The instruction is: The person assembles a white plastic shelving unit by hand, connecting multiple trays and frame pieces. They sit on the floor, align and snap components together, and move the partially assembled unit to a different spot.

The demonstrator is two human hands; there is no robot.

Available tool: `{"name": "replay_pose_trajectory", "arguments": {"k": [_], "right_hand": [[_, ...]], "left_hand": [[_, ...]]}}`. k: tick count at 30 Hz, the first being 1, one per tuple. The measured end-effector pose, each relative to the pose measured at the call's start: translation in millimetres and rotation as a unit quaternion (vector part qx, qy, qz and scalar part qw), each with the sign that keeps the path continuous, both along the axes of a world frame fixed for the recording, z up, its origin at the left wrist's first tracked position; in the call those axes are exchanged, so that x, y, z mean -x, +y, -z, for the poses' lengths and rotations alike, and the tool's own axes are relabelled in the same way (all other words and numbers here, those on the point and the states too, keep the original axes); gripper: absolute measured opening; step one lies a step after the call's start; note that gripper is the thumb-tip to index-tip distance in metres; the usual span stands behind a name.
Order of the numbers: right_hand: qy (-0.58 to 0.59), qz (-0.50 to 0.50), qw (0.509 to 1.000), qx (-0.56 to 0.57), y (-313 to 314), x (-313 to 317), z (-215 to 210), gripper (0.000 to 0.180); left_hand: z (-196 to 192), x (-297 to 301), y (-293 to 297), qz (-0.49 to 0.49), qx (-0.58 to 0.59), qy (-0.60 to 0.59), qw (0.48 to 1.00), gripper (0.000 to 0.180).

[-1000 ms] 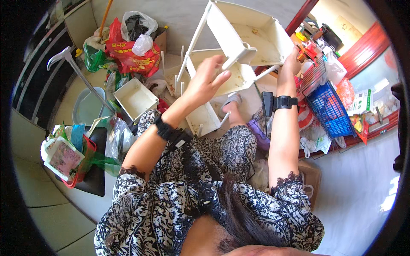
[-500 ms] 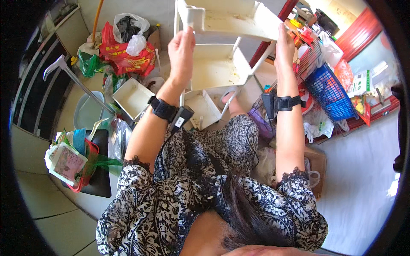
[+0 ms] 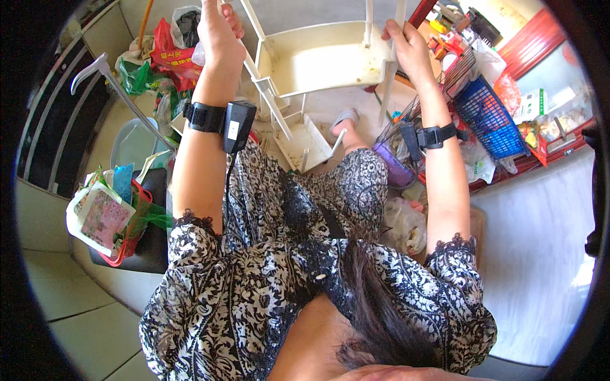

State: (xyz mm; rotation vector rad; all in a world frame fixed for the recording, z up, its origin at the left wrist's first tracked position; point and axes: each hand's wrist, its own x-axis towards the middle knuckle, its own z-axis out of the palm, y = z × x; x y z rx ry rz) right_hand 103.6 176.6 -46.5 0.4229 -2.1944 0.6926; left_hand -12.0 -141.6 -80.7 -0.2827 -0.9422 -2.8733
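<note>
A white plastic shelf rack with posts stands or hangs before me; its shallow tray (image 3: 311,66) has yellowish stains. At its left, my left hand (image 3: 220,35) is closed round a slanting white post. My right hand (image 3: 410,54) grips the upright post (image 3: 386,82) at the rack's right, fingers bent round it. The rack's upper part runs out of the picture. Lower down, on the floor by my foot, sits another white tray (image 3: 297,149) with short posts. Each wrist wears a black strap with a small box.
A grey slipper (image 3: 346,119) is on my foot. To the right are a blue plastic basket (image 3: 489,127) and a purple tub (image 3: 393,166). On the left stand a pale bucket (image 3: 132,143), a metal cane (image 3: 121,89), bags, and a stool (image 3: 146,254) bearing a red basket.
Both hands have moved apart, the left one farther up and left. The upper tray held before has gone out of view, and the tray below it has shifted up.
</note>
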Motion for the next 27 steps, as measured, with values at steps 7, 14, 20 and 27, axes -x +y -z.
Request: {"name": "replay_pose_trajectory", "arguments": {"k": [7, 14, 20, 27], "right_hand": [[0.074, 0.145, 0.986, 0.037, -19, -3, -7, 0.051], [0.106, 0.169, 0.972, 0.123, -19, -10, -4, 0.049], [0.102, 0.102, 0.953, 0.266, -10, -11, -5, 0.045], [0.112, 0.153, 0.956, 0.224, 2, -9, 31, 0.046]], "left_hand": [[-11, 18, -6, 0.095, 0.018, 0.119, 0.988, 0.046], [2, 8, -8, 0.058, 0.183, 0.224, 0.956, 0.071], [34, 5, -15, -0.082, 0.253, 0.145, 0.953, 0.045], [87, 18, 4, -0.248, 0.402, 0.210, 0.856, 0.029]]}}
